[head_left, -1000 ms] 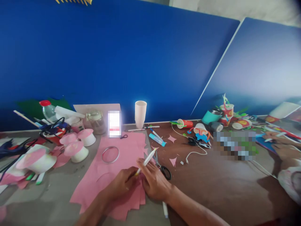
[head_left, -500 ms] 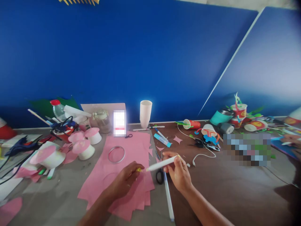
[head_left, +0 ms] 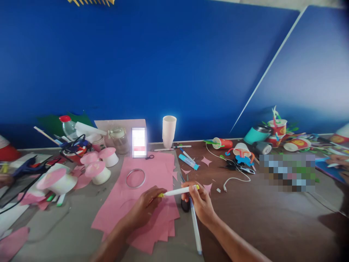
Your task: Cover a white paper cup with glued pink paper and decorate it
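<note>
Over the sheets of pink paper (head_left: 152, 222), my left hand (head_left: 145, 205) pinches a small yellow cap (head_left: 161, 195). My right hand (head_left: 200, 203) grips a white marker (head_left: 177, 191) with a yellow end, held almost level. The marker's left tip meets the cap; whether it is seated inside I cannot tell. A silver ring (head_left: 135, 178) lies on the paper beyond my left hand. Below my right hand are black-handled scissors (head_left: 185, 204) and a long white pen (head_left: 196, 229) with a bluish end.
A stack of white cups (head_left: 169, 131) stands by the blue wall. Pink-topped cups (head_left: 98, 173) and a blue glue gun (head_left: 24, 169) are at left, another person's hand at its edge. A glue stick (head_left: 188, 162), white cable (head_left: 231, 179) and decorated cups (head_left: 242, 150) lie right.
My right hand has moved left and slightly down, bringing the marker's tip from apart to the yellow cap in my left hand. Another person's hand has appeared at the far left.
</note>
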A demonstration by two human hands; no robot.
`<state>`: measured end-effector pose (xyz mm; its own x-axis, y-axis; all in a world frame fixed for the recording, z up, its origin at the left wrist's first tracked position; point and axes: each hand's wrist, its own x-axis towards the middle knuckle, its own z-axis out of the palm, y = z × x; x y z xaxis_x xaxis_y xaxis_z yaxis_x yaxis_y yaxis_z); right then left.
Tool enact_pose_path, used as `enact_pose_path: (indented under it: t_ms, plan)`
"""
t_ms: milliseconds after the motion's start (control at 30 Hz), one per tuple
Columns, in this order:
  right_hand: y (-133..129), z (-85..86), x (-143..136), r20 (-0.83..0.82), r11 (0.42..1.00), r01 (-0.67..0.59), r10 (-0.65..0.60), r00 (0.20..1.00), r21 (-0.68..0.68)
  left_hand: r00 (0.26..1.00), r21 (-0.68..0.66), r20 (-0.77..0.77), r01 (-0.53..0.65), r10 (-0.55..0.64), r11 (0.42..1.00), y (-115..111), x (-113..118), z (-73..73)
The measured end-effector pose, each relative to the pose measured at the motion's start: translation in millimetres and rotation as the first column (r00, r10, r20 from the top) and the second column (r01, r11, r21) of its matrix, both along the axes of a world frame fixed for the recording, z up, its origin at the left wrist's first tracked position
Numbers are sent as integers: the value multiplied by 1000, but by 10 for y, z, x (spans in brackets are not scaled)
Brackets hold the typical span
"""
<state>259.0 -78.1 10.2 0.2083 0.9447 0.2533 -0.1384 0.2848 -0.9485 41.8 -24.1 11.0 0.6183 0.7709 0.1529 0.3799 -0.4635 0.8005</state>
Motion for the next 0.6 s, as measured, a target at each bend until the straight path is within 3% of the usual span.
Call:
enact_pose_path:
  t_ms: [267,600]
  plan:
    - [-7,42,-10,28,1000,-14,14,1000,-1,1000,-21,2,13,-13,1000,-13,7,25]
    - [-16,37,-75,-36,985,-164,163,986,-45,1000,-23,19,21,-21,1000,-3,-2,-43]
